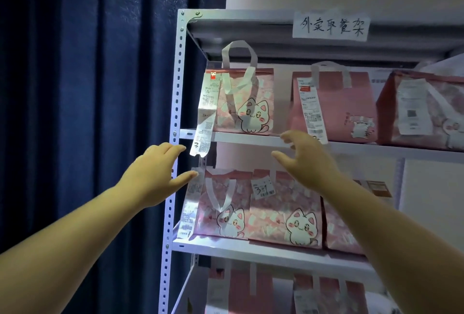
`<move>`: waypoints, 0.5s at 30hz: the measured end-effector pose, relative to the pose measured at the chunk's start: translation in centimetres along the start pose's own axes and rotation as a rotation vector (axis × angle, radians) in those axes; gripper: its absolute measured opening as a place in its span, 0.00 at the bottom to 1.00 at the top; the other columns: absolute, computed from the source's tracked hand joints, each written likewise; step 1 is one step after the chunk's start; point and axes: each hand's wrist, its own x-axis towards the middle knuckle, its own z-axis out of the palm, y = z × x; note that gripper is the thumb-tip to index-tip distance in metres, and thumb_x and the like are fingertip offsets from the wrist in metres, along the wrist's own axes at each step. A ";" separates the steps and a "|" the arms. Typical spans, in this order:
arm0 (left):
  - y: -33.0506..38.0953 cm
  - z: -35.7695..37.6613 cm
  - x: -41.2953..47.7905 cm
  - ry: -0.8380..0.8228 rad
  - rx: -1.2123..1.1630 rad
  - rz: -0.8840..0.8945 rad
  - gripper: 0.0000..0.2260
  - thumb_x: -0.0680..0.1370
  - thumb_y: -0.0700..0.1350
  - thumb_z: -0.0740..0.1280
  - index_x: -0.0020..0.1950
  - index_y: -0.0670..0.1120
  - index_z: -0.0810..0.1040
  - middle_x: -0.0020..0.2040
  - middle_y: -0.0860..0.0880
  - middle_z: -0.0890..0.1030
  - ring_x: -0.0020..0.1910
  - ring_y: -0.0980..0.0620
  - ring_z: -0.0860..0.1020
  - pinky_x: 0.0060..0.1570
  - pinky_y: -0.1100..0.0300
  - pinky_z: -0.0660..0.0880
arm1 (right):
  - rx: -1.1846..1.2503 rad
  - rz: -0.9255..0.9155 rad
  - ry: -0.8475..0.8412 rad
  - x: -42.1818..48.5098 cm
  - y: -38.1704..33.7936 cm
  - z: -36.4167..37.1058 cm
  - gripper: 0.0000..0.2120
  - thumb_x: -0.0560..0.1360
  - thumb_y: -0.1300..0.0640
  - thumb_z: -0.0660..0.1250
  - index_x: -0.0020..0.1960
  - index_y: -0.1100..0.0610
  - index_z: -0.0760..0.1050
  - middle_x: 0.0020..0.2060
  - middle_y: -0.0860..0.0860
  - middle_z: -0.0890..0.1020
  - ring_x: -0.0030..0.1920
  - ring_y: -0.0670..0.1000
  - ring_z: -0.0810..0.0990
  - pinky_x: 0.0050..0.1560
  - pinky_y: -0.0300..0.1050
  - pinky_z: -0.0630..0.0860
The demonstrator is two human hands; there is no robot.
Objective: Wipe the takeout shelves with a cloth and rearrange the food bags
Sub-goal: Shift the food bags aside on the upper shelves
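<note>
Pink cat bag [241, 102] upright at left end of upper shelf [238, 137], long receipt [206, 117] hanging off its left side past shelf edge. Your left hand [155, 175]: spread wide, holding nothing, fingers straight, in front of rack upright [177, 102], below-left of bag, apart from it. Your right hand [308, 160]: wide, holding nothing, fingers loosely bent, at shelf front edge below bag's right corner. Bag sits above and between both hands. Second pink bag [334, 107] just right of it.
</note>
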 end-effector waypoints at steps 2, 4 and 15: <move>-1.6 1.5 2.2 0.008 -0.002 0.015 0.31 0.73 0.65 0.59 0.71 0.50 0.63 0.67 0.52 0.70 0.65 0.50 0.67 0.60 0.54 0.71 | -0.006 0.015 0.023 1.9 0.5 2.0 0.21 0.74 0.48 0.66 0.63 0.56 0.70 0.56 0.52 0.77 0.54 0.50 0.76 0.54 0.51 0.76; -3.0 3.0 4.6 0.025 -0.019 0.033 0.31 0.73 0.64 0.60 0.71 0.50 0.63 0.67 0.52 0.70 0.66 0.50 0.67 0.60 0.55 0.70 | 0.003 0.037 0.063 3.5 1.1 3.9 0.20 0.74 0.49 0.66 0.62 0.56 0.71 0.55 0.52 0.78 0.52 0.51 0.76 0.52 0.52 0.76; -6.9 9.8 16.8 0.097 -0.231 0.074 0.38 0.74 0.60 0.64 0.75 0.45 0.50 0.75 0.47 0.58 0.73 0.49 0.57 0.69 0.52 0.60 | -0.047 0.205 0.247 12.6 4.6 11.0 0.30 0.72 0.49 0.69 0.69 0.58 0.63 0.63 0.56 0.70 0.61 0.56 0.70 0.57 0.47 0.67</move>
